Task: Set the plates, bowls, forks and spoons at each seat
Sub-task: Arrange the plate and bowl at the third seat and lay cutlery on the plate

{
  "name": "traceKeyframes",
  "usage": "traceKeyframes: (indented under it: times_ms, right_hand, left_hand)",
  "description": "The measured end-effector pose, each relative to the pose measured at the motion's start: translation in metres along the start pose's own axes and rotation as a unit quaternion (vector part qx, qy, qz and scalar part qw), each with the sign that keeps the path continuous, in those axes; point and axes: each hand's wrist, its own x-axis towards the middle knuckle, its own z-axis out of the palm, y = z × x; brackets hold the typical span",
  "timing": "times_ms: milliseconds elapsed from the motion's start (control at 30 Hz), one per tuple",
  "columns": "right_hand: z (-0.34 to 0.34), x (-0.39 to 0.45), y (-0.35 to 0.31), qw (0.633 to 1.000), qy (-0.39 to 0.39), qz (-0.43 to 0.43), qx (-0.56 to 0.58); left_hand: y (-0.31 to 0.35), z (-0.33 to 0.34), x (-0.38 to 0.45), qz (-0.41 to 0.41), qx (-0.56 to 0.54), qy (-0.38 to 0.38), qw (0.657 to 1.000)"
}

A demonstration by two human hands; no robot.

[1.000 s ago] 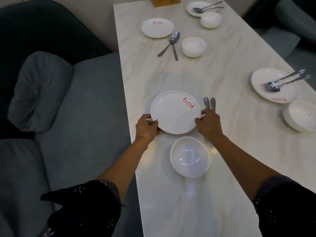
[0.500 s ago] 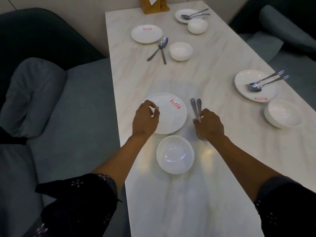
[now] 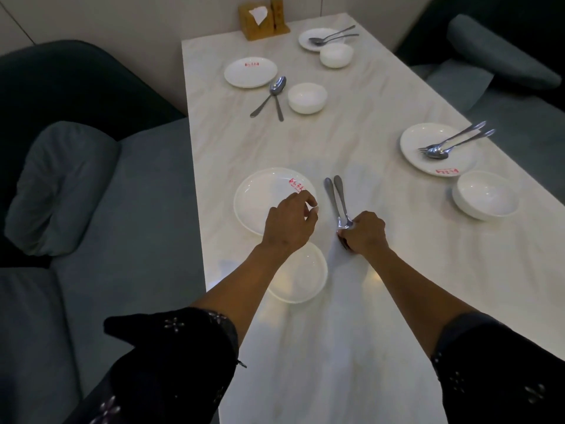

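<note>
A white plate [image 3: 260, 197] with a red logo lies at the near left seat on the marble table [image 3: 351, 332]. My left hand [image 3: 289, 223] hovers over its right rim with loosely curled fingers, holding nothing. My right hand [image 3: 363, 235] grips a fork and spoon [image 3: 336, 197] by their heads, handles pointing away. A white bowl [image 3: 301, 275] sits below the plate, partly hidden by my left forearm.
Three other seats hold a plate, a bowl and cutlery: far left plate [image 3: 250, 72], far right plate [image 3: 318, 39], near right plate [image 3: 437, 153] with bowl [image 3: 486, 198]. A wooden napkin holder [image 3: 264, 19] stands at the far end. Cushioned sofas flank the table.
Both hands let go of the plate, which now lies on the table. My left hand drifted right over the plate's rim. My right hand moved off the plate with the cutlery.
</note>
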Motion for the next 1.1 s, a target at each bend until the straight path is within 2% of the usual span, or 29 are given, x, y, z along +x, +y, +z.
traceKeyframes:
  times_ms: [200,500,700,833,900,1000,1100]
  right_hand:
    - [-0.01,-0.008,0.001,0.993,-0.002,0.049,0.105]
    - [0.001,-0.012,0.003,0.974,0.074,0.113,0.18]
    - [0.003,-0.02,0.003,0.94,0.083,0.154,0.292]
    - [-0.006,-0.03,-0.001,0.933,0.083,0.151,0.317]
    - [-0.01,-0.036,-0.004,0.929,0.079,0.142,0.333]
    - [-0.018,-0.047,-0.011,0.918,0.078,0.124,0.368]
    - [-0.021,-0.052,-0.019,0.904,0.082,0.121,0.402]
  left_hand:
    - [-0.003,-0.006,0.009,0.019,0.018,-0.028,0.999]
    - [0.003,0.01,0.052,0.142,0.064,-0.1,0.983]
    - [0.0,0.018,0.048,0.171,0.076,-0.106,0.977]
    - [0.003,0.009,0.045,0.181,0.097,-0.096,0.974]
    - [0.008,0.002,0.044,0.156,0.083,-0.103,0.979]
    - [0.015,-0.008,0.045,0.033,-0.041,-0.093,0.994]
    - [0.017,-0.018,0.044,-0.085,-0.142,-0.07,0.984]
